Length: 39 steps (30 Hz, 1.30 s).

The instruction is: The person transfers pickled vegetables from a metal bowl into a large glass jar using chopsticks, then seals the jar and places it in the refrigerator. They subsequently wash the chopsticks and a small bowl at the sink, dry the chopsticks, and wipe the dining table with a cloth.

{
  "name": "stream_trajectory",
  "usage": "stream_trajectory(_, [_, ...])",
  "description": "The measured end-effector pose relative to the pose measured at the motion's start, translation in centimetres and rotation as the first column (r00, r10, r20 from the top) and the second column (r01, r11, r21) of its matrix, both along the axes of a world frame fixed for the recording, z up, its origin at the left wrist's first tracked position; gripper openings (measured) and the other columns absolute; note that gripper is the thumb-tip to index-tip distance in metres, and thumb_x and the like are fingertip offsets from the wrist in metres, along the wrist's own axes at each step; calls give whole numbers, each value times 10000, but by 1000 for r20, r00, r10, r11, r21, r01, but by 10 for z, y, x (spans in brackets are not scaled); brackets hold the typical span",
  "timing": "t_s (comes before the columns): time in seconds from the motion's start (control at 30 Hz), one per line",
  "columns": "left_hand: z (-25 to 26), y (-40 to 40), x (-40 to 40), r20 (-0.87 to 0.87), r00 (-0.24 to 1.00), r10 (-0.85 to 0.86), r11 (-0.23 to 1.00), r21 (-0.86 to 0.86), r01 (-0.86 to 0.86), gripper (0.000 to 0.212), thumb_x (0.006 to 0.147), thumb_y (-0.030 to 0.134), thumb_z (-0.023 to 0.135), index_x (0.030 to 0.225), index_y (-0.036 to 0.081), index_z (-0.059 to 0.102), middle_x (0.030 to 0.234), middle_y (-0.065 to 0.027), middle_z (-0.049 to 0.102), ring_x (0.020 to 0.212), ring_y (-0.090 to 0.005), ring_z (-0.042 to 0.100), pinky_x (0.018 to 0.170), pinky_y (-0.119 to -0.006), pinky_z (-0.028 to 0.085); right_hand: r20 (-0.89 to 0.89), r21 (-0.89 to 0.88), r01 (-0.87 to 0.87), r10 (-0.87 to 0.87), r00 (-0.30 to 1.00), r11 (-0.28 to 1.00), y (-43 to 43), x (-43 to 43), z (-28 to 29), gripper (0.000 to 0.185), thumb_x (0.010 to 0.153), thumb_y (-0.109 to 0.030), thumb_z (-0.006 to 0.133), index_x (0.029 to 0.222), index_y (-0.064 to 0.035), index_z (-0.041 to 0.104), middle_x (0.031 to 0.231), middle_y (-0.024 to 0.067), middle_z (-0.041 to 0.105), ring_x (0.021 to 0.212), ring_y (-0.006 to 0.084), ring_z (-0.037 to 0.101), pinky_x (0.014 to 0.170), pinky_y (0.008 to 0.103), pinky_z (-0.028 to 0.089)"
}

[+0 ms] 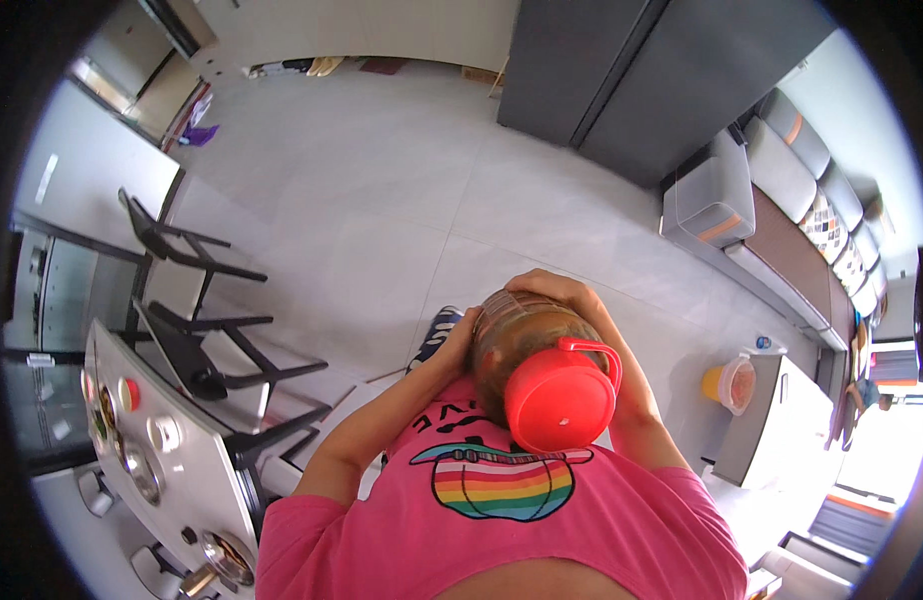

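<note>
A large clear jar with a red lid and a red carrying handle is held against the front of my pink T-shirt. Brownish contents show through its wall, and the lid end tilts up toward my chest. My left hand presses on one side of the jar, its fingers mostly hidden behind it. Around the far side curls my right hand, with its fingertips out of sight. Both forearms wrap the jar.
At the left stands a dining table with dishes and metal bowls, beside black chairs. A grey sofa and a dark grey cabinet are at the upper right. A yellow bin stands by a white cabinet.
</note>
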<state>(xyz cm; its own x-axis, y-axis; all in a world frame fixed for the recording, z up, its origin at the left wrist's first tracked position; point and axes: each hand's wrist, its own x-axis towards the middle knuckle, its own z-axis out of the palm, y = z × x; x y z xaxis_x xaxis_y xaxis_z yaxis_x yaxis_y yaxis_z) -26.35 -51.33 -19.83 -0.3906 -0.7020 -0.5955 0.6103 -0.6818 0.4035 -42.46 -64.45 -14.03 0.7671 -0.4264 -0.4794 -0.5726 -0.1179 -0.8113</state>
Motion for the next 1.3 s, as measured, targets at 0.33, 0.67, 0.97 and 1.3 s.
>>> stream_trajectory(0.33, [-17,-179,-11,115,962,-246,963,-83,256,521,870,422,262,1186,52,448,1170,-130,499,1043,-243,485,918,-374,374,456,-90,460,-374,807,883,-94,-32,49,224,809,-85,492,994,-4,590,944,104,601,928,182,555,824,274,426])
stream_trajectory(0.67, [-10,-363,-39,282,775,-565,810,8,587,609,867,500,272,1150,-8,453,1143,-155,518,1057,-251,484,940,-352,351,220,-116,450,-419,881,886,-233,-81,7,349,854,-288,414,1027,-46,595,973,129,605,899,227,565,797,308,430])
stream_trajectory(0.97, [49,-574,-149,988,151,14,361,-146,921,467,833,452,475,954,4,533,882,-127,576,804,-220,543,720,-340,438,206,-309,386,-335,919,869,-341,-171,23,330,848,-270,404,1040,-65,577,1021,148,587,919,278,567,816,329,432])
stream_trajectory(1.3, [144,-795,-221,336,-119,934,81,125,989,305,761,215,572,964,-5,510,958,-136,514,960,-273,467,859,-396,351,813,125,684,-469,345,719,-364,-210,158,226,798,-88,510,1010,-20,549,1021,100,560,972,188,530,858,290,399])
